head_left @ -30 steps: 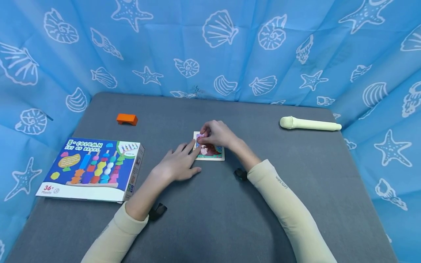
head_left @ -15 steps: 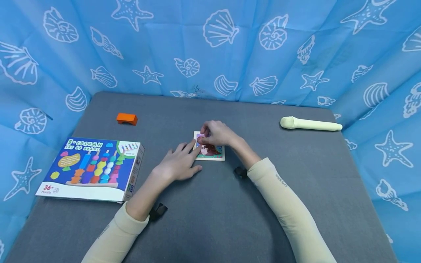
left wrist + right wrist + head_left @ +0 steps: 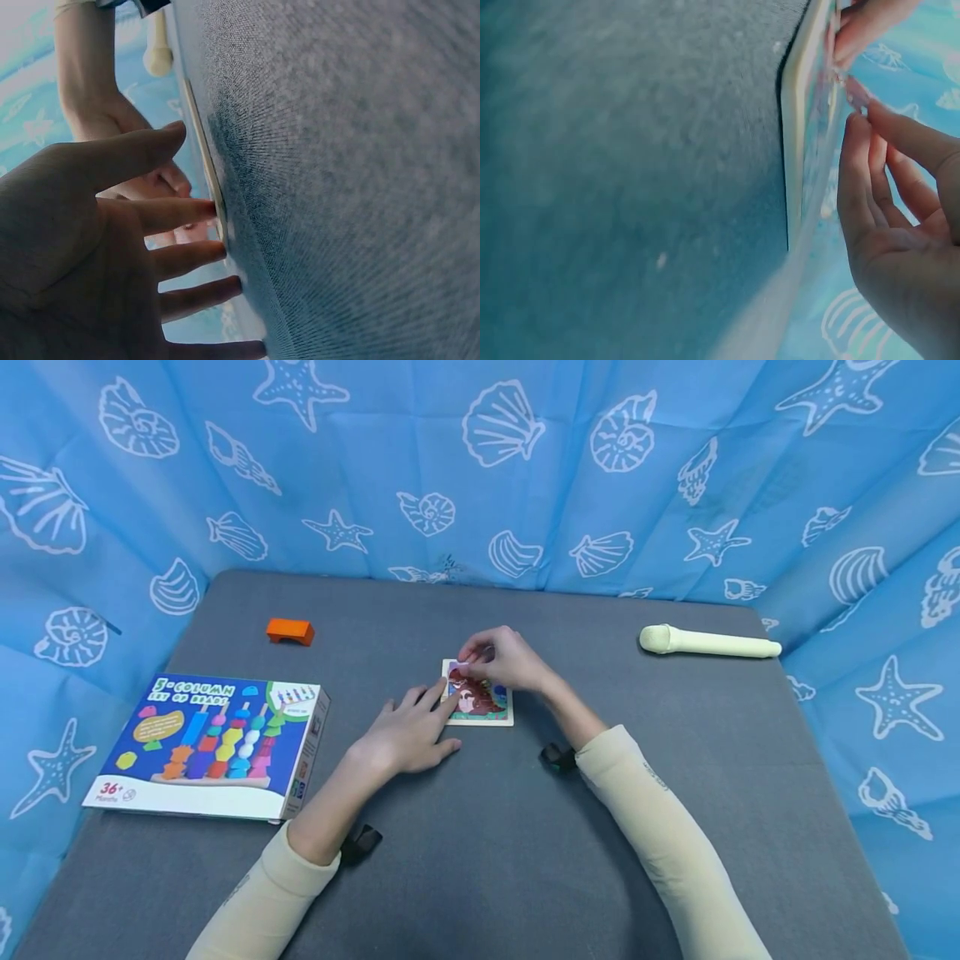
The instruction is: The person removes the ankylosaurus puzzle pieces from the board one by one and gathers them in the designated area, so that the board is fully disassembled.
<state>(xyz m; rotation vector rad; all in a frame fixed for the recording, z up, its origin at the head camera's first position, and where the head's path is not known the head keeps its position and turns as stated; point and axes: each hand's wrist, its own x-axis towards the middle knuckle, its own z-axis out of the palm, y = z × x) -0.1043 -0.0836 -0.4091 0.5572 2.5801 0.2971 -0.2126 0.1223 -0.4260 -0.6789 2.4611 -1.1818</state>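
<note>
A small square puzzle board (image 3: 491, 722) with a pale rim and a picture of a long-haired figure lies mid-table. My left hand (image 3: 405, 731) spreads over its left side, index and middle fingertips touching the rim; the left wrist view shows those fingers straight. Over the board's upper part, my right hand (image 3: 510, 660) pinches a small pinkish puzzle piece (image 3: 858, 93) between thumb and forefinger. In the right wrist view the piece is tilted, close to the board's face; whether it touches there I cannot tell. The right fingers hide part of the board's top in the head view.
A boxed bead set (image 3: 210, 747) lies at the left, beside the left forearm. An orange arch block (image 3: 290, 631) sits at the back left. At the back right lies a pale toy microphone (image 3: 708, 642). A blue shell-print curtain (image 3: 480, 468) hangs behind the grey table (image 3: 675, 760).
My right hand has shifted slightly up and to the right, its wrist raised, and more of the picture shows under it. The left hand stays put on the board.
</note>
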